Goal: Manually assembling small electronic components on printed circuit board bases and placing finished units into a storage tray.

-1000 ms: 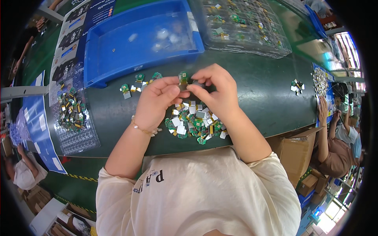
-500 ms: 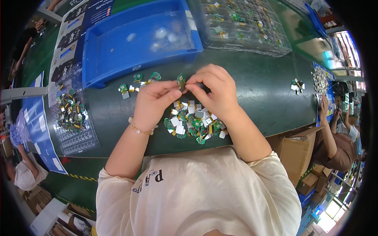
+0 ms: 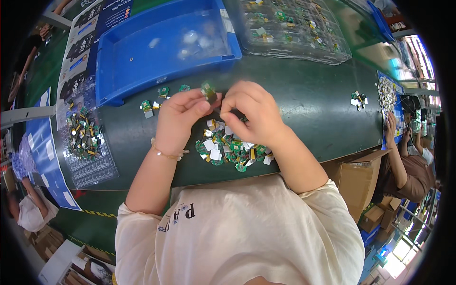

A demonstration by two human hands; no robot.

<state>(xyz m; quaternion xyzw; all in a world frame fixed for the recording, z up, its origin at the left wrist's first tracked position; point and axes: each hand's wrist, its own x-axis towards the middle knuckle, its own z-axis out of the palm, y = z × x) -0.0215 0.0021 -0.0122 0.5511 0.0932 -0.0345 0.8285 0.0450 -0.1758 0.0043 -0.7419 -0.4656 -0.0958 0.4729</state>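
My left hand (image 3: 181,113) pinches a small green circuit board (image 3: 208,90) with a grey part at its lower end. The board stands up from the fingertips and is a little blurred. Close beside it, my right hand (image 3: 254,113) has its fingers curled in, thumb against the index finger; whatever they may hold is hidden. Below both hands lies a pile of similar circuit boards (image 3: 232,149), green with white, silver and yellow parts. A few loose boards (image 3: 146,107) lie to the left of my left hand.
A blue bin (image 3: 107,78) with several whitish bits stands behind my hands. Stacked clear plastic trays (image 3: 327,57) holding boards are at the back right. A blister tray (image 3: 90,171) carries more boards on the left. An open cardboard box (image 3: 354,175) sits by the right table edge.
The board in my left hand has moved left and slightly up. My right hand's fingertips have come away from it and curled further in.
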